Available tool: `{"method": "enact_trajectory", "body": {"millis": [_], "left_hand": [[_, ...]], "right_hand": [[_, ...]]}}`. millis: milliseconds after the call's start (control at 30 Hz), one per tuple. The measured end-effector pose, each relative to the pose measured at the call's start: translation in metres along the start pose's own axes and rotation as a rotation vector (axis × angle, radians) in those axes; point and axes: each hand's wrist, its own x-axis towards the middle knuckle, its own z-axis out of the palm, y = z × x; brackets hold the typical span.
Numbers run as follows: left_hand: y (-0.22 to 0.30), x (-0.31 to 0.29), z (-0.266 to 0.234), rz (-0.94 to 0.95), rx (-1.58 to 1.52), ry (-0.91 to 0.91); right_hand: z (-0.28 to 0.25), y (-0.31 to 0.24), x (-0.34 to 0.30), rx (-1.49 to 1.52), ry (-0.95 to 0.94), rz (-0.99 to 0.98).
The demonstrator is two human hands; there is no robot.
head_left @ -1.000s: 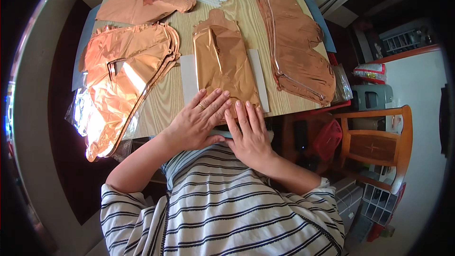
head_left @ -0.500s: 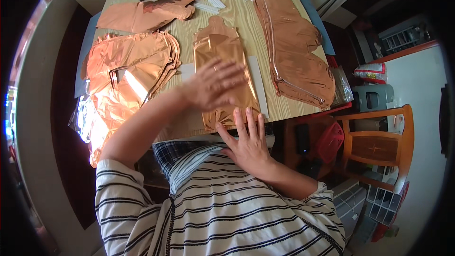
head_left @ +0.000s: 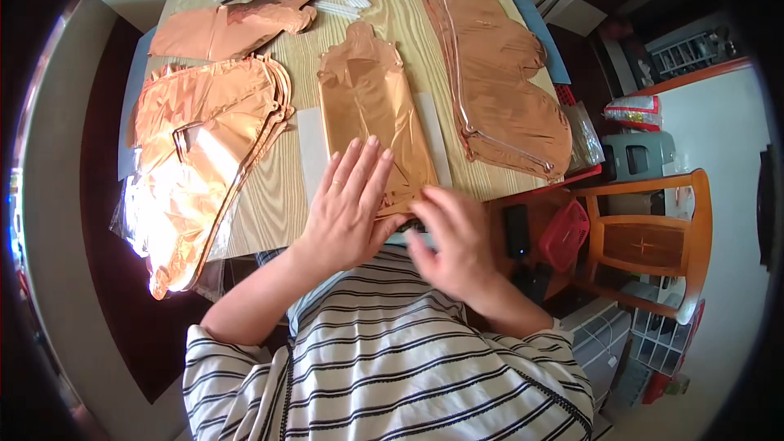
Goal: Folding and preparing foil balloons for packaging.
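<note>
A flat copper foil balloon (head_left: 371,110) lies in the middle of the wooden table (head_left: 273,196), on a pale sheet. My left hand (head_left: 351,204) lies flat on the balloon's near end, fingers spread. My right hand (head_left: 453,241) is blurred, just off the table's near edge beside the balloon's lower right corner. Neither hand grips anything that I can see.
A stack of copper foil balloons (head_left: 196,155) fills the table's left side, another balloon (head_left: 237,24) lies at the far left and a long one (head_left: 498,82) on the right. A wooden chair (head_left: 653,237) and a red basket (head_left: 563,233) stand to the right.
My left hand has slid back from the balloon's middle to its near end. My right hand has shifted up toward the table's edge and is in motion.
</note>
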Motion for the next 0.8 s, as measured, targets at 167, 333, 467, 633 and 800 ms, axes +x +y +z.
{"method": "enact_trajectory", "body": {"millis": [167,333,467,633,800], "left_hand": [[-0.002,-0.023,0.022,0.006,0.180,-0.100],[-0.003,-0.041,0.028,0.123,0.291,-0.044],[-0.002,-0.049,0.027,0.141,0.265,0.013],[-0.009,-0.058,0.026,0.133,0.285,-0.011],[-0.005,-0.063,0.026,0.037,0.190,0.161]], "right_hand": [[-0.029,0.046,-0.001,0.156,0.020,0.434],[-0.024,0.063,-0.003,0.696,-0.321,0.770],[-0.018,0.057,0.003,0.908,-0.413,0.837],[-0.021,0.073,0.026,0.768,-0.049,0.674],[-0.045,0.103,0.056,0.632,0.344,0.739]]}}
